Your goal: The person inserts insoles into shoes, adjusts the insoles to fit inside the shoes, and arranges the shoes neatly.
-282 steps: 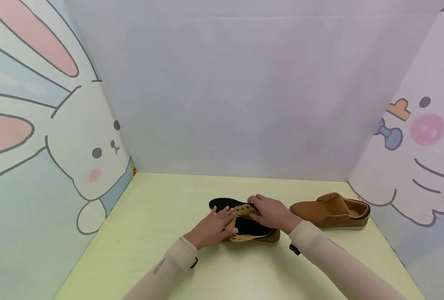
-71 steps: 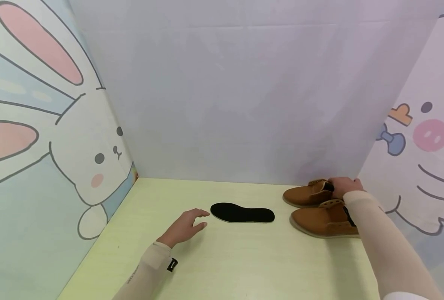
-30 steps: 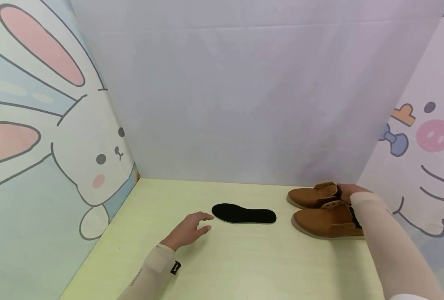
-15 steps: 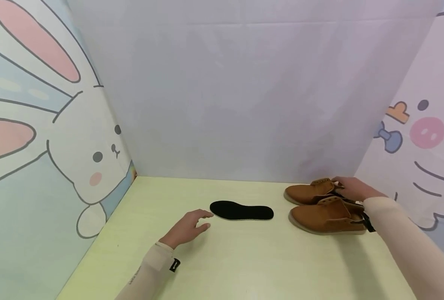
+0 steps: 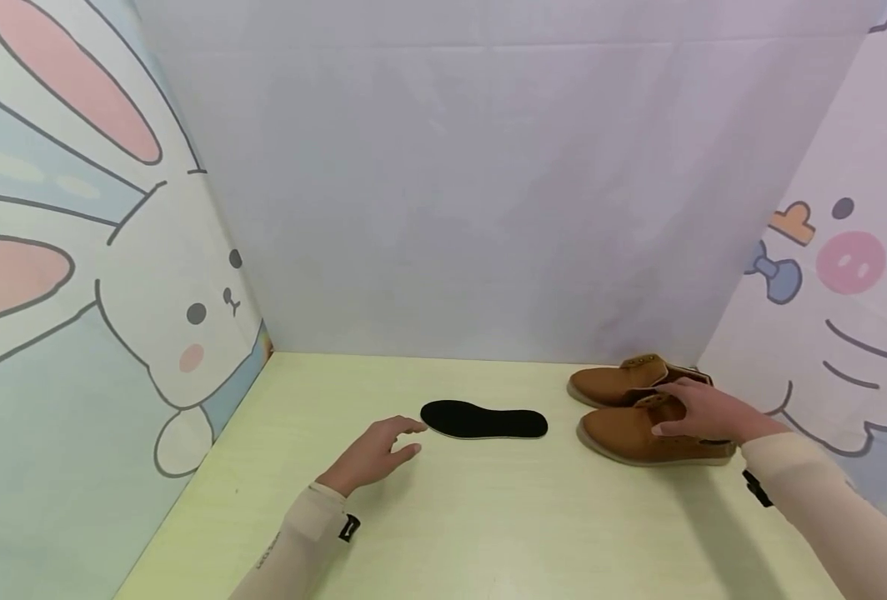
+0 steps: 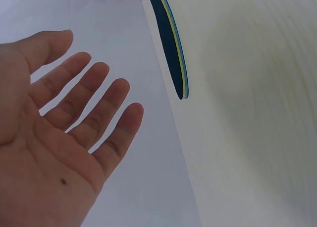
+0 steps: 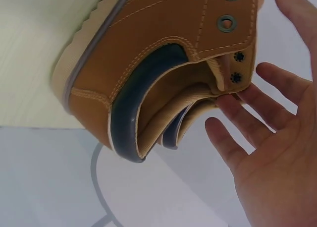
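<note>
Two brown lace-less shoes stand side by side at the table's right, toes to the left: the near shoe [image 5: 627, 435] and the far shoe [image 5: 604, 386]. My right hand [image 5: 702, 410] is over the near shoe's opening, fingers loosely extended. In the right wrist view its fingertips [image 7: 218, 128] are close to the eyelet flap; whether they touch cannot be told. A black insole [image 5: 484, 421] lies flat at mid-table, its edge striped blue and yellow in the left wrist view. My left hand [image 5: 372, 454] hovers just left of the insole's wide end, fingers spread, holding nothing.
The pale yellow table [image 5: 458, 517] is bounded by a plain back wall [image 5: 458, 208]. Side walls carry a rabbit drawing [image 5: 166, 292] on the left and a pink-cheeked cartoon animal [image 5: 849, 262] on the right, close to the shoes.
One shoe, handled mid-table by both hands earlier, now stands behind the other at the right. My right hand has left it and come nearer, over the near shoe. My left hand stays put lately.
</note>
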`<state>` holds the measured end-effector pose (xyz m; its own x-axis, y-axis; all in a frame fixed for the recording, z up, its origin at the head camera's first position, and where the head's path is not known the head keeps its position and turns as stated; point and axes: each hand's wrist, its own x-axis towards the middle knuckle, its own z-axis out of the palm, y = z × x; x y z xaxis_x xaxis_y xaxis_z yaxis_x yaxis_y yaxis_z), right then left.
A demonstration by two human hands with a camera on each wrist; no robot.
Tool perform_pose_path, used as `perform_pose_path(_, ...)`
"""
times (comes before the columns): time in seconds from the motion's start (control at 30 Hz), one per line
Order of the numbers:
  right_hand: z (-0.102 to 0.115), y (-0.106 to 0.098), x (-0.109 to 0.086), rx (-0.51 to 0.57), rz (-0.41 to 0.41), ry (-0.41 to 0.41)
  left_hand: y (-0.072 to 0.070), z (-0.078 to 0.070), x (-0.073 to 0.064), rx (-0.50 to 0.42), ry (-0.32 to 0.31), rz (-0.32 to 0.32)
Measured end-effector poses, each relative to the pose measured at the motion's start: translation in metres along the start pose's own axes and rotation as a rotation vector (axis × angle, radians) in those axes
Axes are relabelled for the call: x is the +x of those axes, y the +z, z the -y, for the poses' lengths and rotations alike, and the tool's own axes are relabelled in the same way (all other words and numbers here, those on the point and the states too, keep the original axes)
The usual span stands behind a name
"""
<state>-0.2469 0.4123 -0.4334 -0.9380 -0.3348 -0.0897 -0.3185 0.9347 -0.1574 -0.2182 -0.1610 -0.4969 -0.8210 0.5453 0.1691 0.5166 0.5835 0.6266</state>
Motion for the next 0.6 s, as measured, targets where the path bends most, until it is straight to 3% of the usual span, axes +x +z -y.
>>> perform_pose_path(0.27,-0.002,0.003,-0.007,-0.022,0.025,-0.075,0.004,0.004,0.0,-0.012,-0.01,0.011)
perform_pose_path(0.6,-0.03,0.017,0.001,-0.043,0.036,-0.105,0.003,0.003,-0.002,0.004,-0.02,0.011)
